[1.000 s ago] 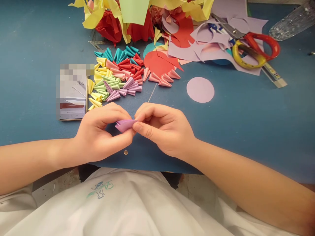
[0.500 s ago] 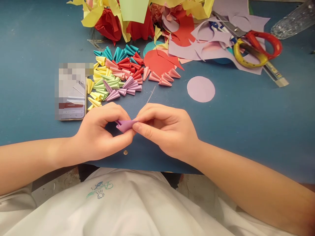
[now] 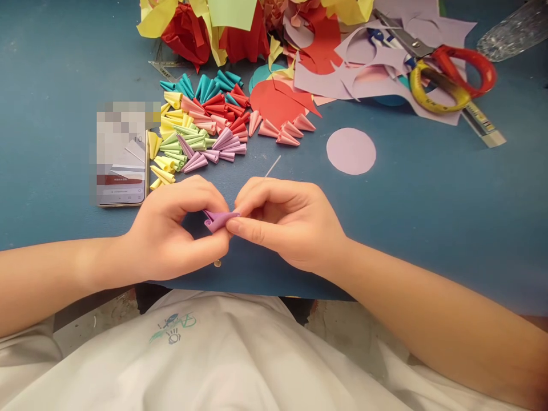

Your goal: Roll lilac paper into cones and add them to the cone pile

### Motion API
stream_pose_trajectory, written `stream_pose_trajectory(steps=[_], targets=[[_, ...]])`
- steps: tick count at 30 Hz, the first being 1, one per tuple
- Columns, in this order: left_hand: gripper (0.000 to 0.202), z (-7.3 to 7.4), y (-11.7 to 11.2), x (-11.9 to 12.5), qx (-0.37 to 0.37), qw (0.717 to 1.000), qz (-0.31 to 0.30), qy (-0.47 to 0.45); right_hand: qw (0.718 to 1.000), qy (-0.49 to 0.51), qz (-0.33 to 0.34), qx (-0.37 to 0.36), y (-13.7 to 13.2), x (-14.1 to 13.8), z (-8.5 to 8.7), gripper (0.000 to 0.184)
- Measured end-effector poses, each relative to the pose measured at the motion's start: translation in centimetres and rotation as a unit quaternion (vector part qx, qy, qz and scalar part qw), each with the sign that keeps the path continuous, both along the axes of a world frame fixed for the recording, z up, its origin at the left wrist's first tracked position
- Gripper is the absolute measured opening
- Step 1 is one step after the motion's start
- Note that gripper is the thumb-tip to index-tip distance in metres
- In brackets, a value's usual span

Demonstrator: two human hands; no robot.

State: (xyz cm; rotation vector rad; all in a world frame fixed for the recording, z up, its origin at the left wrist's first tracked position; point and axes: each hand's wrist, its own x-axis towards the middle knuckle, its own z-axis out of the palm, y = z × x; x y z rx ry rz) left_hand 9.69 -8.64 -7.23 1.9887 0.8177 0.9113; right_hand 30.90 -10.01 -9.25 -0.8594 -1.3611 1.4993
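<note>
Between my hands is a small purple paper cone [image 3: 218,220], partly rolled, its curled end toward the left and its tip toward the right. My left hand [image 3: 180,225] pinches it between thumb and fingers. The tip is held in the pinched thumb and fingers of my right hand [image 3: 286,222]. A thin pale stick [image 3: 273,166] pokes out behind my right fingers; its lower end is hidden. Beyond my hands lies a pile of rolled paper cones [image 3: 205,128] in teal, red, pink, yellow, green and purple. A flat purple paper circle [image 3: 351,151] rests to the right.
A phone [image 3: 122,160] lies left of the pile. At the back right, scissors [image 3: 432,63] and a cutter knife [image 3: 486,125] rest by purple paper scraps [image 3: 329,80]. Red paper [image 3: 274,103] and crumpled yellow paper [image 3: 158,20] lie at the back. A clear bottle [image 3: 514,34] is far right.
The purple cone is rolled slightly tighter, its curl at the left end more visible. My right thumb has shifted a little left along it. The whole view has moved slightly.
</note>
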Motion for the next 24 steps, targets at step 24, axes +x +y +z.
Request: stream_pose_trajectory(steps=[24], targets=[[0.016, 0.41, 0.27, -0.20, -0.035, 0.999, -0.008, 0.019, 0.998, -0.043, -0.014, 0.033, -0.18, 0.16, 0.32, 0.022]])
